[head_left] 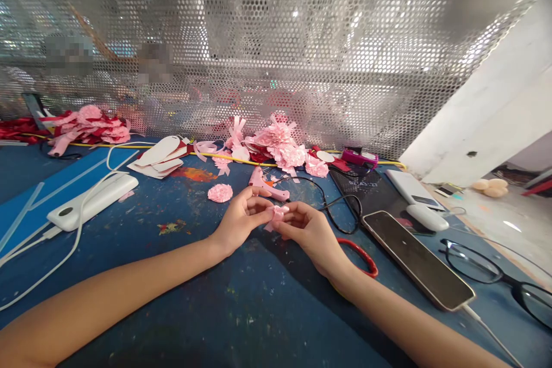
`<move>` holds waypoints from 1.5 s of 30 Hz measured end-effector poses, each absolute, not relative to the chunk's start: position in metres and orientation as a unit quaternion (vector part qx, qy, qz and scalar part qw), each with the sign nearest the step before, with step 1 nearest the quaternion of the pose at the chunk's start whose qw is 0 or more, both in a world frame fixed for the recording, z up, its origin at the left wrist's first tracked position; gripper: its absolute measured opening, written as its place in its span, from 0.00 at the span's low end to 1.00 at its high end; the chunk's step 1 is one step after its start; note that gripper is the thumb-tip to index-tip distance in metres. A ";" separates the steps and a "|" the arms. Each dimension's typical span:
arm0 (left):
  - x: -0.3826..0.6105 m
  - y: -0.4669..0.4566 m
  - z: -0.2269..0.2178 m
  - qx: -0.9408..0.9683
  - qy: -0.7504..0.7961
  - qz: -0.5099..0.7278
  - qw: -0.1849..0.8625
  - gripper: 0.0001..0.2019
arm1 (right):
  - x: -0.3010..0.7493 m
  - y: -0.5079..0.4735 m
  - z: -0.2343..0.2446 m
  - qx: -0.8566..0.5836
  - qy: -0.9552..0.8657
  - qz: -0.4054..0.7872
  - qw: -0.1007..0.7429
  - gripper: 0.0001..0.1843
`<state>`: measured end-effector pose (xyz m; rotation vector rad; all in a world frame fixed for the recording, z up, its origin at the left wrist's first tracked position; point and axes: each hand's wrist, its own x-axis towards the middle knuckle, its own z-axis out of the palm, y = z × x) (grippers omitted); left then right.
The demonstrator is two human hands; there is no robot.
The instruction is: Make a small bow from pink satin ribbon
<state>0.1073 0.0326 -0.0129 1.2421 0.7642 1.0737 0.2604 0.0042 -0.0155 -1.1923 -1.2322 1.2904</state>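
Note:
Between my two hands, a small pink ribbon bow (278, 213) is held above the blue table. My left hand (246, 213) pinches its left side with thumb and fingertips. On the other side, the fingers of my right hand (307, 229) close on the bow's right edge. Just beyond the hands lies a pink glue gun (269, 185), its lower part partly behind my fingers. A round pink ruffled ribbon piece (219, 192) rests to the left of it. Partly hidden by my right wrist is a red-handled tool (364, 256).
Pink ribbon rosettes (280, 141) are heaped along the perforated metal screen (267, 40). White card cutouts (159, 158) and a white power strip (92, 201) lie left. On the right are a phone (418, 259), eyeglasses (474, 261), a black tablet (360, 187) and a power bank (411, 188).

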 end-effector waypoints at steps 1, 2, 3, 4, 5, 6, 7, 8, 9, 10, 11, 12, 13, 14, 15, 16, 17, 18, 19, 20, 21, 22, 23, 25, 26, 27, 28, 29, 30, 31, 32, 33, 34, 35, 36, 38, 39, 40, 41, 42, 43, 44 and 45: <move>0.108 0.032 -0.013 0.540 0.331 0.470 0.615 0.16 | 0.259 0.003 -0.015 -0.490 -0.506 0.534 0.468 0.21; 0.108 0.032 -0.013 0.540 0.329 0.473 0.613 0.16 | 0.258 0.002 -0.014 -0.492 -0.507 0.538 0.461 0.21; 0.108 0.031 -0.013 0.540 0.325 0.475 0.614 0.16 | 0.257 0.001 -0.014 -0.493 -0.509 0.540 0.455 0.20; 0.108 0.030 -0.014 0.536 0.319 0.478 0.619 0.17 | 0.257 0.001 -0.013 -0.493 -0.511 0.541 0.450 0.20; 0.109 0.030 -0.015 0.529 0.310 0.481 0.627 0.17 | 0.256 0.000 -0.013 -0.495 -0.514 0.540 0.447 0.19; 0.109 0.029 -0.015 0.518 0.299 0.486 0.637 0.17 | 0.256 0.000 -0.013 -0.497 -0.516 0.538 0.444 0.18; 0.110 0.027 -0.016 0.506 0.288 0.493 0.646 0.18 | 0.256 0.000 -0.013 -0.498 -0.519 0.534 0.444 0.17; 0.111 0.026 -0.017 0.495 0.278 0.502 0.652 0.18 | 0.256 -0.001 -0.012 -0.499 -0.521 0.531 0.445 0.16; 0.112 0.024 -0.017 0.485 0.272 0.511 0.656 0.20 | 0.256 -0.001 -0.012 -0.497 -0.520 0.530 0.448 0.16; 0.113 0.022 -0.017 0.480 0.269 0.515 0.657 0.21 | 0.255 -0.001 -0.013 -0.495 -0.518 0.530 0.453 0.16; 0.114 0.020 -0.017 0.482 0.271 0.511 0.658 0.23 | 0.255 -0.001 -0.013 -0.493 -0.514 0.531 0.459 0.16; 0.115 0.018 -0.017 0.491 0.273 0.498 0.661 0.24 | 0.255 -0.002 -0.013 -0.491 -0.510 0.532 0.464 0.15; 0.115 0.017 -0.017 0.509 0.274 0.477 0.663 0.22 | 0.255 -0.002 -0.013 -0.489 -0.506 0.533 0.469 0.16; 0.116 0.016 -0.017 0.533 0.275 0.454 0.659 0.18 | 0.254 -0.002 -0.014 -0.489 -0.504 0.533 0.472 0.16; 0.116 0.017 -0.017 0.560 0.279 0.435 0.647 0.14 | 0.254 -0.003 -0.014 -0.490 -0.504 0.531 0.473 0.16; 0.116 0.018 -0.018 0.587 0.286 0.424 0.628 0.12 | 0.254 -0.003 -0.015 -0.490 -0.509 0.528 0.471 0.16; 0.115 0.019 -0.018 0.606 0.298 0.422 0.605 0.13 | 0.254 -0.003 -0.015 -0.489 -0.521 0.521 0.466 0.16; 0.114 0.022 -0.019 0.616 0.312 0.426 0.585 0.14 | 0.254 -0.003 -0.015 -0.488 -0.539 0.512 0.458 0.16; 0.113 0.025 -0.019 0.617 0.325 0.432 0.572 0.14 | 0.254 -0.004 -0.014 -0.486 -0.560 0.496 0.453 0.15; 0.112 0.028 -0.019 0.617 0.333 0.436 0.564 0.14 | 0.254 -0.004 -0.013 -0.486 -0.580 0.472 0.451 0.15; 0.110 0.031 -0.019 0.618 0.335 0.439 0.559 0.13 | 0.255 -0.005 -0.012 -0.491 -0.599 0.440 0.455 0.14; 0.108 0.033 -0.019 0.627 0.336 0.437 0.550 0.11 | 0.256 -0.005 -0.010 -0.501 -0.612 0.402 0.461 0.15; 0.107 0.035 -0.018 0.643 0.338 0.430 0.536 0.10 | 0.257 -0.006 -0.009 -0.512 -0.622 0.364 0.467 0.16; 0.105 0.036 -0.018 0.684 0.352 0.405 0.494 0.10 | 0.259 -0.007 -0.007 -0.528 -0.646 0.297 0.465 0.18; 0.104 0.036 -0.018 0.703 0.362 0.389 0.473 0.10 | 0.260 -0.007 -0.007 -0.528 -0.664 0.271 0.454 0.18; 0.104 0.035 -0.019 0.715 0.371 0.378 0.456 0.11 | 0.260 -0.007 -0.008 -0.525 -0.684 0.249 0.441 0.17; 0.104 0.034 -0.020 0.723 0.375 0.371 0.447 0.11 | 0.261 -0.007 -0.010 -0.519 -0.704 0.229 0.428 0.15; 0.105 0.032 -0.021 0.725 0.376 0.367 0.445 0.11 | 0.262 -0.007 -0.012 -0.512 -0.722 0.208 0.417 0.12; 0.106 0.031 -0.022 0.726 0.374 0.363 0.450 0.11 | 0.263 -0.007 -0.014 -0.506 -0.736 0.186 0.409 0.09; 0.107 0.030 -0.023 0.723 0.371 0.357 0.460 0.11 | 0.263 -0.006 -0.016 -0.500 -0.748 0.164 0.405 0.07; 0.107 0.029 -0.024 0.720 0.369 0.351 0.472 0.10 | 0.264 -0.006 -0.018 -0.495 -0.757 0.142 0.402 0.04; 0.108 0.028 -0.025 0.716 0.369 0.344 0.483 0.10 | 0.264 -0.006 -0.019 -0.489 -0.766 0.121 0.398 0.02; 0.108 0.027 -0.025 0.712 0.370 0.338 0.492 0.10 | 0.265 -0.005 -0.020 -0.482 -0.776 0.101 0.394 0.01; 0.108 0.026 -0.024 0.708 0.370 0.333 0.500 0.09 | 0.265 -0.005 -0.020 -0.473 -0.786 0.080 0.391 0.01; 0.108 0.025 -0.023 0.704 0.371 0.330 0.508 0.09 | 0.265 -0.005 -0.020 -0.460 -0.797 0.062 0.387 0.02; 0.108 0.024 -0.020 0.695 0.370 0.326 0.523 0.07 | 0.266 -0.005 -0.018 -0.433 -0.817 0.032 0.380 0.03; 0.108 0.023 -0.019 0.690 0.369 0.327 0.531 0.06 | 0.266 -0.005 -0.017 -0.424 -0.824 0.019 0.376 0.04; 0.108 0.023 -0.017 0.684 0.367 0.328 0.538 0.06 | 0.267 -0.005 -0.017 -0.418 -0.829 0.010 0.372 0.05; 0.108 0.023 -0.016 0.678 0.367 0.330 0.544 0.07 | 0.267 -0.005 -0.016 -0.417 -0.831 0.002 0.368 0.06; 0.108 0.023 -0.016 0.673 0.367 0.333 0.549 0.08 | 0.267 -0.005 -0.016 -0.418 -0.832 -0.004 0.365 0.06; 0.109 0.023 -0.015 0.668 0.368 0.335 0.553 0.10 | 0.266 -0.005 -0.016 -0.419 -0.832 -0.010 0.363 0.06; 0.109 0.024 -0.014 0.662 0.372 0.339 0.555 0.12 | 0.266 -0.005 -0.017 -0.421 -0.832 -0.015 0.361 0.06; 0.109 0.024 -0.014 0.656 0.379 0.343 0.555 0.14 | 0.265 -0.006 -0.017 -0.422 -0.832 -0.019 0.360 0.06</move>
